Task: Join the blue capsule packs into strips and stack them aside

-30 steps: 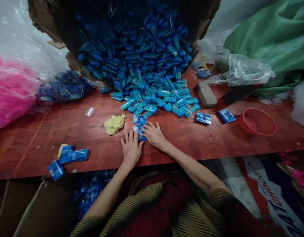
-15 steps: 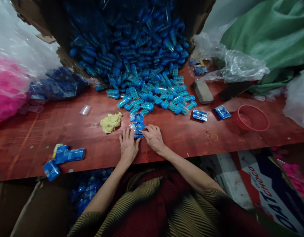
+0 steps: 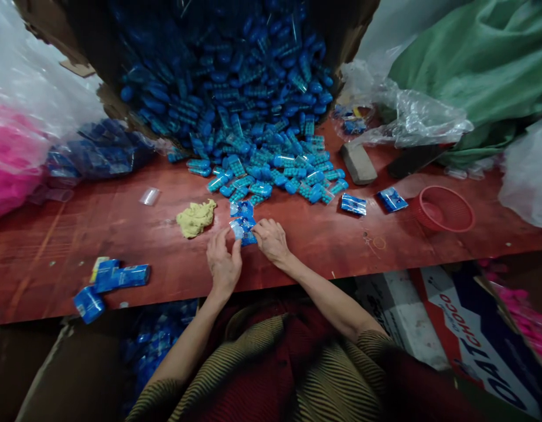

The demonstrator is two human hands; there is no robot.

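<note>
A short row of blue printed sachets (image 3: 241,209) lies flat on the red table in front of me, and whether they are joined I cannot tell. My right hand (image 3: 272,241) pinches the right edge of the nearest blue sachet (image 3: 248,235) between thumb and fingertips. At the left of that sachet is my left hand (image 3: 223,261), its thumb and fingers apart and slightly curled, with the thumb tip close to the sachet's lower left edge. Just left of the row sits a lump of yellow putty-like material (image 3: 195,218).
Blue-capped clear capsules (image 3: 262,158) with small beads spill from a cardboard box (image 3: 356,29). A grey block (image 3: 358,164), folded blue packets (image 3: 353,204) and a red basket (image 3: 444,209) stand to the right. More blue packets (image 3: 121,276) lie at the left front edge.
My left hand has drawn back a little to the left and its thumb has spread from the fingers. More of the nearest sachet shows. My right hand still pinches its edge.
</note>
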